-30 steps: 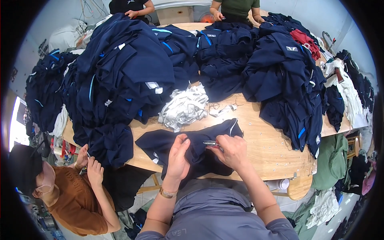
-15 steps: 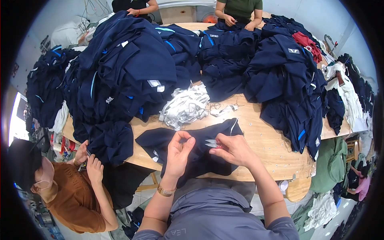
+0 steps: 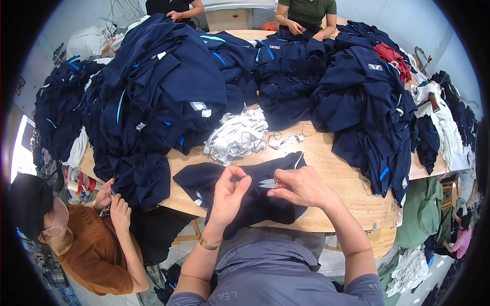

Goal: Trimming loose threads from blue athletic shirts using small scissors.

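Note:
A dark navy garment lies spread at the table's near edge, under both of my hands. In my right hand is a pair of thread snips with red handles, its blades apart and pointing left toward my other hand. The thumb and fingertips of my left hand are pinched together above the cloth. Whatever they hold, perhaps a thread, is too fine to make out. A small white label shows on the garment's left part.
White fabric scraps are heaped beyond the garment on the wooden table. Big navy garment piles stand left and right. A person in brown works close on my left; two others handle cloth across the table.
My right hand has shifted slightly left, bringing the snips closer to my left hand. The left hand keeps its pinch, and the garment lies almost the same.

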